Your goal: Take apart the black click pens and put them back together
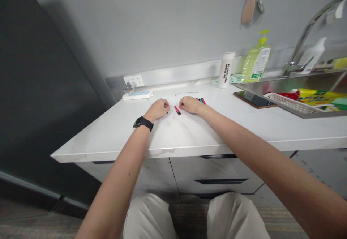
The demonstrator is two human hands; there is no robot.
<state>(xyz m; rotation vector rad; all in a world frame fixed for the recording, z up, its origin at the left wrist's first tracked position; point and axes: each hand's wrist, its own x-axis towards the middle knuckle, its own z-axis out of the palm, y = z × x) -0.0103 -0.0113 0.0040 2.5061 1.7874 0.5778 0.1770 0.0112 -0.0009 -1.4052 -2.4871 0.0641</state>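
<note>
A grey wall (162,22) backs a white surface (108,130) beside a sink (309,115), where a person works with both bare hands close together. The left hand (158,109), below a black watch (143,123), has its fingers drawn in toward the thumb; the right hand (189,105) is curled much the same way. Whether either grip is clamped on something small cannot be told, since the fingers hide what may lie between them.

A small red-and-black item (177,110) lies on the surface between the two grips, apparently clear of both and nearer the right. Several slim coloured sticks (201,101) lie just behind the right grip, partly masked by the wrist, and a thin strand (187,93) lies beyond both hands. A power strip (137,95) is beyond the left grip; a phone (253,99) rests well off to the right of the right grip, by the sink.

The likeliest mishap is a knock: a sideways sweep of either hand could send the red-and-black item skidding, and the right wrist, so close to the sticks, could scatter them. Anything tiny in a pinch could slip if the fingertips bear unevenly.
</note>
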